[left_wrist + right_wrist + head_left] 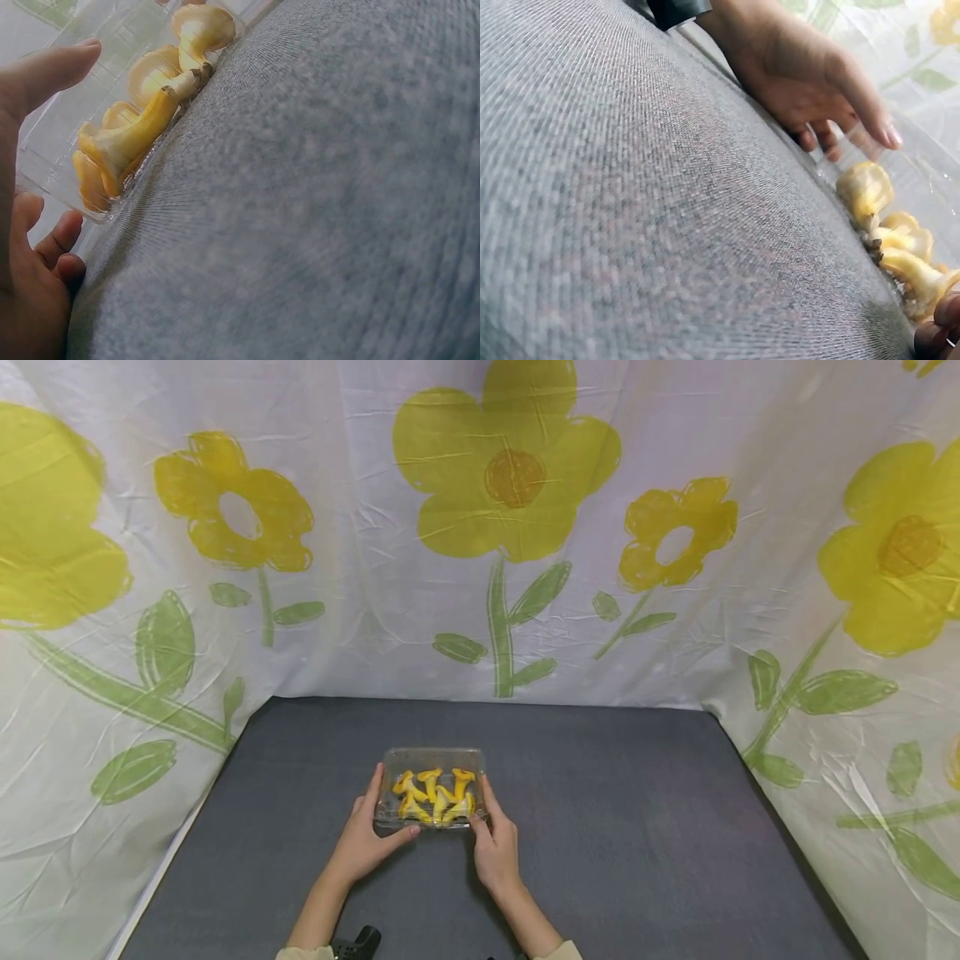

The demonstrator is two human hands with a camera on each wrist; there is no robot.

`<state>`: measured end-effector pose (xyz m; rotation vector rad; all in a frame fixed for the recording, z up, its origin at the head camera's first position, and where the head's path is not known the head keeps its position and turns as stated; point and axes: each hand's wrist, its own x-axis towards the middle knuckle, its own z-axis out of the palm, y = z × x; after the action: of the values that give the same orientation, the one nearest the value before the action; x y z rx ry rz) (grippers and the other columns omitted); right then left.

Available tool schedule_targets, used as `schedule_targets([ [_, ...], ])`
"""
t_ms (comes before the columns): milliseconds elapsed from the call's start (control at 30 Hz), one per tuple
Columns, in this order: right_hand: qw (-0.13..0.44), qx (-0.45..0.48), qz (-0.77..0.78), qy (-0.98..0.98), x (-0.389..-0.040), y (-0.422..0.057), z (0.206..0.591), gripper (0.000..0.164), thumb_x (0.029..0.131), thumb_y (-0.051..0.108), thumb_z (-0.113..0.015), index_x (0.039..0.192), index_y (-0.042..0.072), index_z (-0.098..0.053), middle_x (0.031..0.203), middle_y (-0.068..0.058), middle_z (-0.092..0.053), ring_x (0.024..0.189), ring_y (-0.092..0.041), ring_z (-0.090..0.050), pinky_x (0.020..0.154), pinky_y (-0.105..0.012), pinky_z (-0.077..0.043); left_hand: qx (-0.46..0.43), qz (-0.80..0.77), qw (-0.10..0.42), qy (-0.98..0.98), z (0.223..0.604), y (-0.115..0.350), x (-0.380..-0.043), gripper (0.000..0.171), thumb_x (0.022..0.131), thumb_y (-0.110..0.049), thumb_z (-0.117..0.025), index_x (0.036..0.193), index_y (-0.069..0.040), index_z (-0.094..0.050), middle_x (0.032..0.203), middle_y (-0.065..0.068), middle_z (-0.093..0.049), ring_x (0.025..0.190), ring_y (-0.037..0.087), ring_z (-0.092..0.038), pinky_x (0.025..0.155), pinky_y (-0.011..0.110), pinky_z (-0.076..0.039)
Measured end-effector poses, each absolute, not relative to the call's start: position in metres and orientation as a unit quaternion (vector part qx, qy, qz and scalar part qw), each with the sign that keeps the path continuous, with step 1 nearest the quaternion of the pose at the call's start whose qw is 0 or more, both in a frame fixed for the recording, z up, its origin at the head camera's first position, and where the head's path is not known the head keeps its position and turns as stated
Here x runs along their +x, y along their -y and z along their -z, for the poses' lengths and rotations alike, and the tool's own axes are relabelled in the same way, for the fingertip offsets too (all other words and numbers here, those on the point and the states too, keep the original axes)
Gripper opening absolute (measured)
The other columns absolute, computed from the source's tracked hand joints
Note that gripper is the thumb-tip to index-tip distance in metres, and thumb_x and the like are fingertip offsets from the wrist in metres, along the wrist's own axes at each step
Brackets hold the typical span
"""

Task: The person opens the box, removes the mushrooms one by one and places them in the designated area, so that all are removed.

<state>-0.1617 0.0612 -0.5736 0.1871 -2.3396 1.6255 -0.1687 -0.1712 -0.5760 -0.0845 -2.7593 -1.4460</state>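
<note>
A clear plastic box (pixel 431 757) with several yellow mushrooms (pixel 442 793) inside stands on the grey table between both hands. My left hand (pixel 362 847) lies along its left side, fingers extended and thumb spread toward the front edge. In the left wrist view, the left fingertips (pixel 66 223) are close by a lower corner of the box, and the thumb stands apart above them. My right hand (pixel 497 852) holds the front right corner, thumb at the front and fingers along the right side. Only its fingertips (pixel 949 311) show in the right wrist view.
Dark grey cloth covers the table (pixel 637 827). A white curtain (pixel 360 635) printed with yellow flowers hangs behind it and along both sides. A black device (pixel 360 943) sits at the left wrist, near the front.
</note>
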Motion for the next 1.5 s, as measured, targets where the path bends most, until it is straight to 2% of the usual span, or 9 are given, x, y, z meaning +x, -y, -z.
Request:
schedule_targets([
  [100, 0.147, 0.078, -0.57, 0.804, -0.162, -0.0625, 0.5745, 0.065, 0.095, -0.001, -0.058, 0.159, 0.002, -0.047, 0.155, -0.015, -0.056, 0.08, -0.006, -0.064, 0.073, -0.016, -0.049, -0.03, 0.464, 0.022, 0.885, 0.5759, 0.1715, -0.1684, 0.121, 0.086, -0.045, -0.088, 0.173, -0.02, -0.007, 0.162, 0.031, -0.034, 0.137, 0.052, -0.048, 0.104, 0.076, -0.041],
  [233, 0.14, 0.098, -0.575, 0.8, -0.1615, -0.065, 0.5754, 0.073, 0.091, -0.002, -0.062, 0.161, 0.003, -0.043, 0.087, -0.022, -0.072, 0.042, 0.007, -0.023, 0.041, -0.012, -0.027, -0.028, 0.463, 0.031, 0.885, 0.5769, 0.1715, -0.1682, 0.121, 0.085, -0.043, -0.089, 0.173, -0.019, -0.009, 0.159, 0.032, -0.038, 0.135, 0.051, -0.05, 0.103, 0.075, -0.042],
  [500, 0.111, 0.107, -0.554, 0.818, -0.1599, -0.0678, 0.5752, 0.09, 0.092, 0.027, -0.082, 0.165, 0.004, -0.035, 0.07, -0.01, -0.067, 0.038, 0.01, -0.023, 0.04, -0.012, -0.029, -0.016, 0.465, 0.022, 0.885, 0.5776, 0.1705, -0.1697, 0.122, 0.084, -0.046, -0.089, 0.173, -0.02, -0.009, 0.158, 0.031, -0.04, 0.138, 0.05, -0.048, 0.108, 0.073, -0.04],
  [600, 0.094, 0.103, -0.547, 0.825, -0.1602, -0.0692, 0.5741, 0.099, 0.089, 0.038, -0.085, 0.166, 0.005, -0.033, 0.047, 0.005, -0.038, 0.037, 0.01, -0.022, 0.04, -0.011, -0.027, -0.014, 0.465, 0.023, 0.885, 0.5789, 0.17, -0.17, 0.123, 0.084, -0.047, -0.089, 0.173, -0.02, -0.009, 0.157, 0.031, -0.04, 0.137, 0.05, -0.049, 0.107, 0.074, -0.04],
  [833, 0.091, 0.11, -0.538, 0.831, -0.1621, -0.0703, 0.5771, 0.103, 0.086, 0.03, -0.089, 0.167, 0.006, -0.03, 0.052, 0.004, -0.044, 0.038, 0.01, -0.024, 0.041, -0.012, -0.03, -0.018, 0.477, 0.032, 0.878, 0.5789, 0.1702, -0.1697, 0.121, 0.085, -0.044, -0.089, 0.173, -0.021, -0.01, 0.158, 0.03, -0.039, 0.137, 0.05, -0.048, 0.107, 0.075, -0.039],
  [933, 0.109, 0.109, -0.529, 0.835, -0.1625, -0.0686, 0.5788, 0.098, 0.088, 0.019, -0.089, 0.166, 0.003, -0.033, 0.091, -0.016, -0.074, 0.04, 0.01, -0.024, 0.041, -0.015, -0.032, -0.024, 0.479, 0.039, 0.876, 0.58, 0.1705, -0.169, 0.12, 0.085, -0.042, -0.09, 0.173, -0.019, -0.011, 0.157, 0.031, -0.039, 0.137, 0.051, -0.048, 0.106, 0.075, -0.04],
  [1067, 0.127, 0.1, -0.519, 0.84, -0.162, -0.0664, 0.5801, 0.092, 0.088, 0.011, -0.089, 0.164, 0.0, -0.037, 0.153, -0.025, -0.055, 0.042, 0.009, -0.025, 0.044, -0.017, -0.034, -0.031, 0.48, 0.044, 0.875, 0.5818, 0.1704, -0.1683, 0.118, 0.086, -0.041, -0.089, 0.173, -0.018, -0.012, 0.159, 0.031, -0.038, 0.137, 0.05, -0.048, 0.105, 0.074, -0.042],
  [1300, 0.133, 0.085, -0.508, 0.846, -0.1615, -0.0658, 0.5817, 0.093, 0.087, 0.014, -0.09, 0.163, 0.003, -0.039, 0.134, -0.022, -0.069, 0.043, 0.006, -0.029, 0.045, -0.018, -0.034, -0.039, 0.491, 0.038, 0.87, 0.5827, 0.1694, -0.1687, 0.112, 0.092, -0.038, -0.085, 0.173, -0.015, -0.011, 0.161, 0.033, -0.035, 0.141, 0.054, -0.044, 0.107, 0.074, -0.04],
  [1500, 0.135, 0.091, -0.511, 0.844, -0.1626, -0.0647, 0.5824, 0.092, 0.088, 0.013, -0.089, 0.164, 0.003, -0.039, 0.145, -0.023, -0.063, 0.044, 0.005, -0.032, 0.045, -0.019, -0.036, -0.043, 0.492, 0.044, 0.868, 0.5816, 0.17, -0.1685, 0.106, 0.096, -0.034, -0.081, 0.173, -0.014, -0.011, 0.157, 0.036, -0.036, 0.14, 0.055, -0.045, 0.107, 0.075, -0.039],
])
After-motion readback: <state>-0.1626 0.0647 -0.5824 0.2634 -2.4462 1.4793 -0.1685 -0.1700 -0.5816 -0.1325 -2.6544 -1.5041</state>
